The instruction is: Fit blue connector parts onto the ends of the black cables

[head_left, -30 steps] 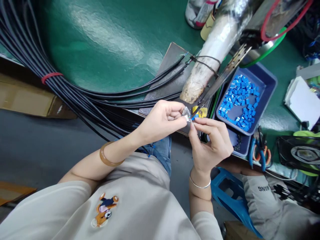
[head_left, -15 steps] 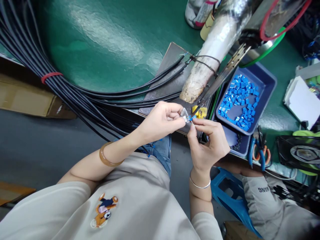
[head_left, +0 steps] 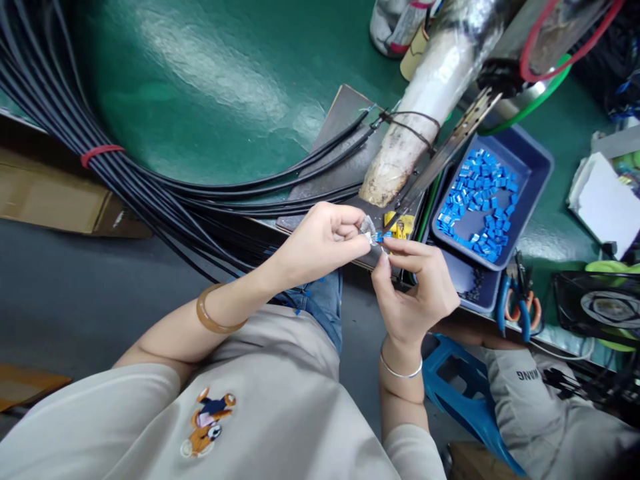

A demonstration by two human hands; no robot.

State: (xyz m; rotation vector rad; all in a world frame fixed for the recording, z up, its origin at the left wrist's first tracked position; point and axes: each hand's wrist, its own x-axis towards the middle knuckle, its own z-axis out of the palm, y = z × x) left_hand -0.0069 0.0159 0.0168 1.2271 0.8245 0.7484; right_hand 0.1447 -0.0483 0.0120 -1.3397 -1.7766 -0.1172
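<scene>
My left hand (head_left: 333,240) pinches the end of a cable with pale, frayed wrapping (head_left: 369,228) and thin wires. A small blue connector (head_left: 381,237) sits at the wire tips, between the two hands. Close on its right, my right hand (head_left: 417,283) has thumb and index finger nearly together at a thin pale strand; whether the fingertips grip it is too small to tell. Just behind the fingertips lies a yellow part (head_left: 401,225), beneath a metal bar (head_left: 440,160) and a wrapped tube (head_left: 410,133).
Black cables (head_left: 150,183) in a red tie cross the left side. At the right, a tray (head_left: 537,163) holds small blue connectors, with pliers (head_left: 523,310) below it. Another person's sleeve (head_left: 525,393) and a blue stool (head_left: 465,407) are at the lower right.
My right thumb has shifted slightly left and down, away from the index fingertip. My left hand and the blue connector stay almost where they were.
</scene>
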